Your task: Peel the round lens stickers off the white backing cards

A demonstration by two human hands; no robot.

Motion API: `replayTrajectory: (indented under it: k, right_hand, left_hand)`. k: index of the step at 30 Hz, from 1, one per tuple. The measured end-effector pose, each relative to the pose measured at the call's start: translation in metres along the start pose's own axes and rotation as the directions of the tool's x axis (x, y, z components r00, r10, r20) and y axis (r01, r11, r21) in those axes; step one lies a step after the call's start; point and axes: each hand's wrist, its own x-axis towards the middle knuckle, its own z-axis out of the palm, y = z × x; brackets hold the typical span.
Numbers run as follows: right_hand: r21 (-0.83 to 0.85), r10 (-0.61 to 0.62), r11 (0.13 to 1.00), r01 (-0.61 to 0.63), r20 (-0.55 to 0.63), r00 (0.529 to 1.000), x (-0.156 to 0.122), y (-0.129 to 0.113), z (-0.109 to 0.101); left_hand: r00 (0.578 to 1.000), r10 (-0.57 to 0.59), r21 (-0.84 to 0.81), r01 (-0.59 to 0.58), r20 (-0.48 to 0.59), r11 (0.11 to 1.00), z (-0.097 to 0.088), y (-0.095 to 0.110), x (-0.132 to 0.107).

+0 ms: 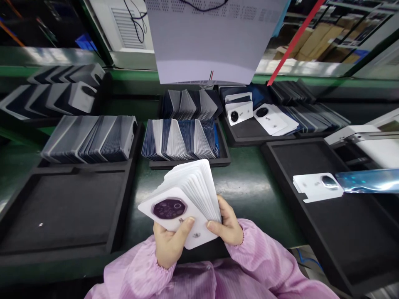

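A fanned stack of white cards [199,182] is held in front of my chest, over the green table. The front card carries a dark printed camera shape and small marks. My left hand [171,243] grips the lower left of the stack, its thumb lying on the front card. On the right edge, my right hand [227,224] pinches the stack with its thumb toward me and fingers behind. Just beyond the stack, a black tray [190,164] holds rows of dark blue and white cards standing on edge.
At left lies a large black tray [62,211] with a row of grey and blue cards [90,139] behind it. Another black tray [352,236] at right bears a white card [318,186] joined to shiny blue film [370,180]. A white sheet [215,45] hangs ahead.
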Motion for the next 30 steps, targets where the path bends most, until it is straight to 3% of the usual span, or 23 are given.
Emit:
replayTrajectory:
  k: [9, 13, 18, 21, 30]
  right_hand:
    - [0.092, 0.137, 0.986, -0.138, 0.016, 0.99, 0.0, 0.005, 0.002]
    - [0.145, 0.143, 0.979, -0.141, -0.009, 0.99, 0.001, 0.008, 0.002]
    - [0.062, 0.129, 0.99, -0.124, -0.089, 0.988, 0.005, 0.005, 0.001]
    - [0.047, 0.121, 0.992, -0.117, -0.093, 0.988, 0.006, 0.001, 0.0]
    - [0.1, 0.035, 0.994, -0.033, -0.012, 0.999, 0.003, -0.005, -0.003]
  left_hand:
    - [0.994, -0.085, 0.037, 0.088, -0.075, 0.995, 0.001, 0.003, -0.001]
    - [0.987, -0.156, -0.019, 0.155, -0.043, 0.988, -0.003, 0.001, -0.001]
    - [0.912, -0.395, -0.254, 0.411, 0.113, 0.876, 0.0, -0.002, 0.005]
    - [0.871, -0.458, -0.338, 0.491, 0.176, 0.803, 0.003, -0.004, 0.008]
    - [0.915, -0.396, -0.37, 0.393, 0.07, 0.842, 0.0, -0.018, 0.003]
